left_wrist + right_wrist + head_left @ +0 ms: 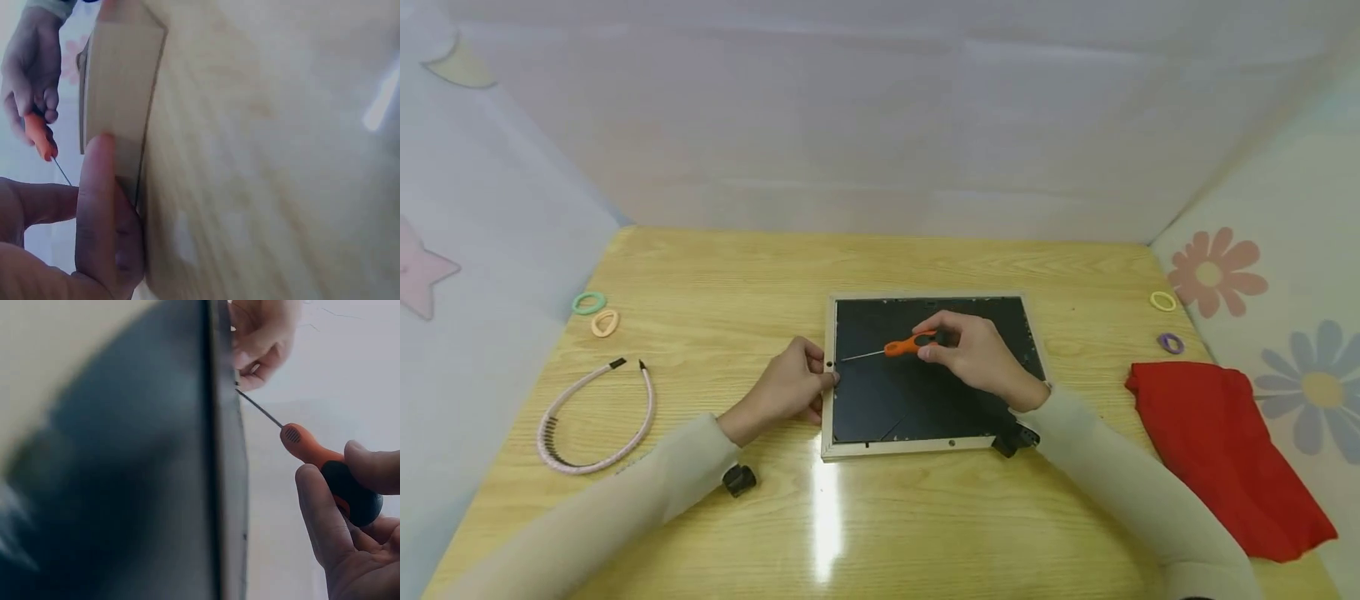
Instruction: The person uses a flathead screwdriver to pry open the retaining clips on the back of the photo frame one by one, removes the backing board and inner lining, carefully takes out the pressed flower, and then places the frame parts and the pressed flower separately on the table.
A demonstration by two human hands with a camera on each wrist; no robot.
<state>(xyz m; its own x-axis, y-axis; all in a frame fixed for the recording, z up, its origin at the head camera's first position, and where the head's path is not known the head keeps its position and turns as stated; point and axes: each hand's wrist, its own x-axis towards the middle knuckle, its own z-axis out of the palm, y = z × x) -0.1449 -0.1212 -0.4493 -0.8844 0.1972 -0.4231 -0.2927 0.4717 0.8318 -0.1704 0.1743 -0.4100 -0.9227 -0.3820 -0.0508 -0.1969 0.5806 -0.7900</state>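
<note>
A picture frame (pixel 910 449) with a pale wooden rim lies back side up on the table, showing its black backing board (pixel 917 412). My left hand (pixel 786 385) grips the left rim, thumb on top and fingers along the outer side; the left wrist view shows a finger lying against the wooden side (pixel 122 75). Between thumb and fingers, my right hand (pixel 976 354) holds an orange and black screwdriver (pixel 901 346) above the backing. Its thin shaft points left, the tip right at the backing's left edge near my left thumb. The right wrist view shows the screwdriver handle (pixel 309 445) closely.
To the left lie a pink headband (pixel 602 467), a green hair tie (pixel 588 302) and an orange hair tie (pixel 605 323). On the right are a red cloth (pixel 1217 450), a yellow hair tie (pixel 1162 301) and a purple hair tie (pixel 1170 342). Curtained walls enclose the wooden table (pixel 722 275).
</note>
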